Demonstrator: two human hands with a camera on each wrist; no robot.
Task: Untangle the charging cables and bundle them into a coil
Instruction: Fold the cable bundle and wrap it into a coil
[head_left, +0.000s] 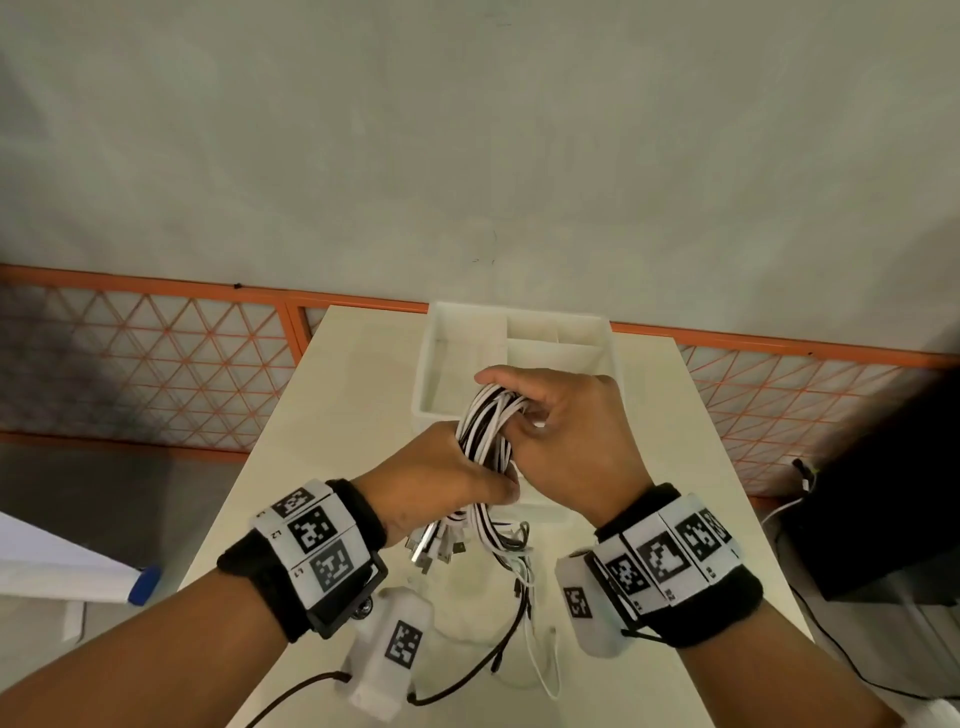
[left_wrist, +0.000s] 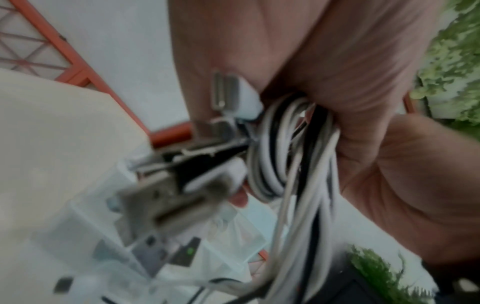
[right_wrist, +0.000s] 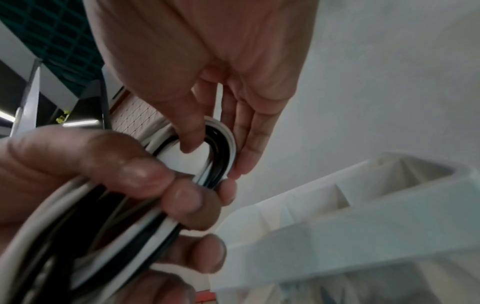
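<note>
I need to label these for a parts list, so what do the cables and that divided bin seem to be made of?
Cables: smooth black and white plastic-looking jackets, faintly glossy; plug ends look like bare shiny metal. Divided bin: apparently matte white plastic, with thin moulded walls.

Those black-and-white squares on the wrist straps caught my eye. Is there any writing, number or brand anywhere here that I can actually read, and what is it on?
"L2": beside a square marker on the left wrist band.
"L3": beside the next marker on the same band.
"R2": apparently, on the right wrist band; small, not certain.
The square markers are patterns, not text.
Cables, white organizer box: nothing readable.
Wrist views: too blurred to show any text.
</note>
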